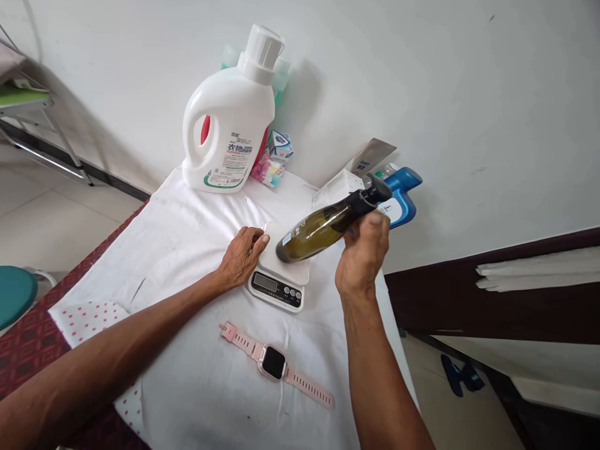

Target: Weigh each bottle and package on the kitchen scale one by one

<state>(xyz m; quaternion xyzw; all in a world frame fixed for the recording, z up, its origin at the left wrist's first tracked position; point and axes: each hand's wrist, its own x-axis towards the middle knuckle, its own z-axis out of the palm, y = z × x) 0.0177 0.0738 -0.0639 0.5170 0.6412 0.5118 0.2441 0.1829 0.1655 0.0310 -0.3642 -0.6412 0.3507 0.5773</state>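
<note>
My right hand (362,255) grips a dark olive-green bottle (314,231) by its black neck, and the bottle lies tilted in the air with its base just above a small white kitchen scale (281,281). My left hand (242,255) rests on the scale's left edge, fingers curled against the platform. The scale sits on a table covered with a white cloth (187,250). Its display and buttons face me.
A pink smartwatch (274,362) lies flat in front of the scale. A big white detergent jug (229,119) stands at the back by the wall, with small packets (274,162) beside it. A blue bottle (400,197) and a white box (337,187) lie behind the scale.
</note>
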